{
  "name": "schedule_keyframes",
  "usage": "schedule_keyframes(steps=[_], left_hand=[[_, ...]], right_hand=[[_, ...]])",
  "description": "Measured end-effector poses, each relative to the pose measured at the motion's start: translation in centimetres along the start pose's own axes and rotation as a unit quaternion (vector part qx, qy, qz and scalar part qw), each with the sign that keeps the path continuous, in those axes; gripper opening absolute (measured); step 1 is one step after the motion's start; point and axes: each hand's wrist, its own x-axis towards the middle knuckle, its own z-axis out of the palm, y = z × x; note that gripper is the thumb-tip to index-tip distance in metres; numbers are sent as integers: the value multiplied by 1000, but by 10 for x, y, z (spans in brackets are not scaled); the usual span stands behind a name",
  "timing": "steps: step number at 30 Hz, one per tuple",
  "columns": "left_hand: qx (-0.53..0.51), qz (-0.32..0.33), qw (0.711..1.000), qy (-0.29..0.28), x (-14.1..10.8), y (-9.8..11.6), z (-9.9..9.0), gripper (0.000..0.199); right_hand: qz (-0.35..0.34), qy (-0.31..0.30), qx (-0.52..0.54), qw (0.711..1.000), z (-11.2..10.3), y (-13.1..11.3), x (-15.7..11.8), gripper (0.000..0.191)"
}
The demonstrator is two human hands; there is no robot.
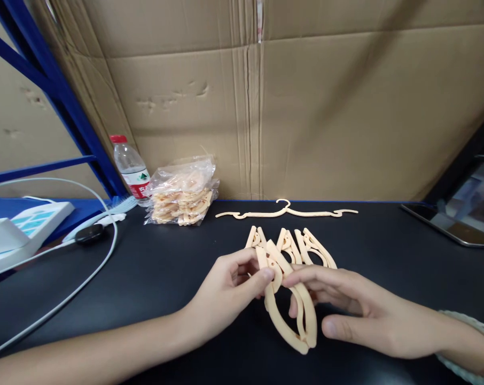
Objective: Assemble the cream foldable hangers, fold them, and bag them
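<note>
A folded cream plastic hanger (286, 321) is held above the black table, its narrow end toward me. My left hand (236, 283) pinches its upper left part between thumb and fingers. My right hand (354, 305) is at its right side, index fingertip touching the hanger near the top, thumb held apart from it and fingers spread. Behind my hands lie three more folded hangers, a left one (253, 235), a middle one (284, 240) and a right one (320, 250), partly hidden. Farther back an unfolded hanger (266, 214) lies flat.
Bagged hangers (184, 195) are stacked at the back left beside a bottle (133, 171). A white cable (114, 235) loops over the left side near a black round object (88, 233). A tablet-like device (446, 224) lies at the right. Cardboard (326, 107) stands behind.
</note>
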Motion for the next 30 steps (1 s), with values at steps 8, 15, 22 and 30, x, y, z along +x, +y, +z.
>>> schedule_keyframes(steps=[8,15,22,30], left_hand=[[-15,-29,998,45,7,5,-12,27],[255,-55,958,117,43,-8,-80,36],[403,-68,904,122,60,-32,-89,35],[518,-73,837,161,53,-34,-74,31]], right_hand=[[-8,78,-31,996,-7,4,3,21],[-21,360,-217,907,-66,31,6,33],[50,337,-217,915,-66,38,12,38],[0,361,-433,826,-102,60,7,30]])
